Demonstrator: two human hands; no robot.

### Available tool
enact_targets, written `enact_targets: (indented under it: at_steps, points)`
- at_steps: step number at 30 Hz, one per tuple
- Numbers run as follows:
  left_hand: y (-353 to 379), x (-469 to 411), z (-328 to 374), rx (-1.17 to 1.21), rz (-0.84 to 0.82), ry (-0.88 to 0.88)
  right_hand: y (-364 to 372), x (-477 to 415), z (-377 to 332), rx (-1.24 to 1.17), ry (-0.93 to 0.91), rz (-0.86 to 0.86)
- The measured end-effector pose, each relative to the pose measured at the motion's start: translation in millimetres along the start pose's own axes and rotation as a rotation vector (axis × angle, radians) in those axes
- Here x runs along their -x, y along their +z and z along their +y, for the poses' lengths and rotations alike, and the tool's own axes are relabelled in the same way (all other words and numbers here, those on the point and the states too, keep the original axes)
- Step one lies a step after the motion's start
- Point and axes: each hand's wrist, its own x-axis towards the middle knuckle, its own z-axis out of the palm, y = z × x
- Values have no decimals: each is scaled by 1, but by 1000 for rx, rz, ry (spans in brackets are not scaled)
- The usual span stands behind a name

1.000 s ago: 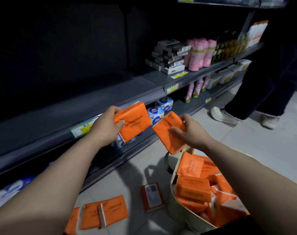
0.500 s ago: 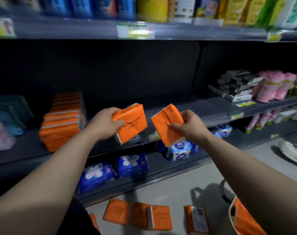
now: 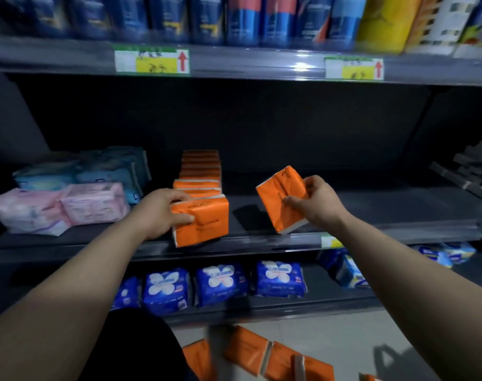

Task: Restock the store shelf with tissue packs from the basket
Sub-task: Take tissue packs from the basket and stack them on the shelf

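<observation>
On the floor (image 3: 344, 339) nearest, spare orange packs (image 3: 251, 353) lie loose. Above, the left hand (image 3: 160, 213) has brought its tissue pack (image 3: 204, 222) down onto the middle shelf (image 3: 385, 215), grip curled round its end, against the orange row (image 3: 201, 171) behind; the right hand (image 3: 317, 202) pinches a second pack (image 3: 281, 199) in its grip, tilted, not yet shelved

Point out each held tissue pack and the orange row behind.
Left-hand tissue pack (image 3: 207, 226): head view, front face.
Right-hand tissue pack (image 3: 271, 208): head view, front face.
Shelved orange row (image 3: 200, 171): head view, pack tops.
</observation>
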Motion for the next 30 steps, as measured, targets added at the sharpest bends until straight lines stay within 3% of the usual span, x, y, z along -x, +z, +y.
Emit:
enact_targets:
  at_steps: [7, 17, 23, 30]
  points:
    - [20, -18, -20, -147, 216, 127, 21, -15, -7, 32, 0, -27]
    - [33, -26, -29, -282, 342, 146, 37, -27, -11, 47, -12, -51]
    - [34, -29, -30, -407, 306, 217, 39, -25, -10, 48, -11, -46]
    - [31, -21, -31, -209, 237, 98, 34, -26, -11, 27, -24, -26]
